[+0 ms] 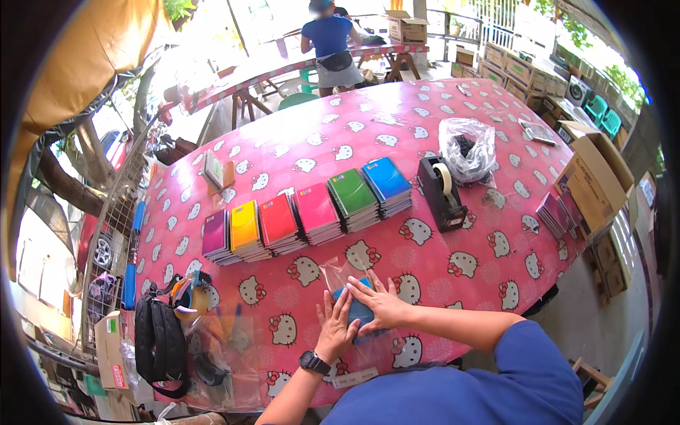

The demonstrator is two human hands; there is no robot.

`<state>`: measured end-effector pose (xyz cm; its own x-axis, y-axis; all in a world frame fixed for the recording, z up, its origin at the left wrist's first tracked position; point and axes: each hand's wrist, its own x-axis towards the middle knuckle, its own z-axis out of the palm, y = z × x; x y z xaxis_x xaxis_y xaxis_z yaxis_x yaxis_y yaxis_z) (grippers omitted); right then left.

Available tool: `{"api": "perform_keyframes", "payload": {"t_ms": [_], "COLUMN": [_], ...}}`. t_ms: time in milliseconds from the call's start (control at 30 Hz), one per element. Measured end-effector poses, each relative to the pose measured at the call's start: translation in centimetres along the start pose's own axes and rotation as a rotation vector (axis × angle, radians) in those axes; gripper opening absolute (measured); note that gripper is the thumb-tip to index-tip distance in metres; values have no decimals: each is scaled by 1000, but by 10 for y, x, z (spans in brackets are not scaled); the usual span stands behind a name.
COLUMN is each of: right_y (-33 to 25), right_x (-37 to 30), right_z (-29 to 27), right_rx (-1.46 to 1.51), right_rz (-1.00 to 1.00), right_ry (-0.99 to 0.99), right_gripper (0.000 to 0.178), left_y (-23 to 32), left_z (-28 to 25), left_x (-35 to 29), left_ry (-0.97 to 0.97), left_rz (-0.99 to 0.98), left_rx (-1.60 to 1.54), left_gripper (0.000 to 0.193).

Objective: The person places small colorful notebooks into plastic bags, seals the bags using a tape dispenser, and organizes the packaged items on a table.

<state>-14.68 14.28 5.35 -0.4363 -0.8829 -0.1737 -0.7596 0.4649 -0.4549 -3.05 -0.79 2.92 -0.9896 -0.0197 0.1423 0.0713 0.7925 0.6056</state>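
A blue notebook (360, 312) lies on the pink patterned tablecloth close to my body, with a clear plastic bag (336, 273) reaching out past its far edge. Across the notebook's left side my left hand (336, 329) rests, fingers stretched out and a dark watch on the wrist. My right hand (382, 306) is spread flat over its right side, the fingers of both hands nearly meeting. Much of the cover is hidden under them. Beyond stand stacks of spiral notebooks in a row: purple (214, 232), yellow (245, 223), red (278, 218), pink (319, 211), green (352, 193) and blue (388, 178).
Right of the stacks are a black tape dispenser (440, 195) and a clear bag with dark contents (467, 150). Purple notebooks (558, 214) lean near an open carton (595, 177). A black backpack (159, 340) sits at the left edge. Another person (330, 39) stands at a far table.
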Motion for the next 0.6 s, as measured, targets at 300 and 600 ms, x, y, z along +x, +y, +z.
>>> {"api": "perform_keyframes", "payload": {"t_ms": [300,600], "right_y": [10,223], "right_x": [2,-16], "right_z": [-5,-117], "right_rx": [82,18], "right_rz": [-46,832], "right_ry": [124,1175], "right_gripper": [130,45], "left_y": [4,12], "left_z": [-16,-17], "left_x": [17,17], "left_ry": [-117,-103], "left_rz": [-142,-146], "left_rx": [139,29], "left_gripper": [75,72]}}
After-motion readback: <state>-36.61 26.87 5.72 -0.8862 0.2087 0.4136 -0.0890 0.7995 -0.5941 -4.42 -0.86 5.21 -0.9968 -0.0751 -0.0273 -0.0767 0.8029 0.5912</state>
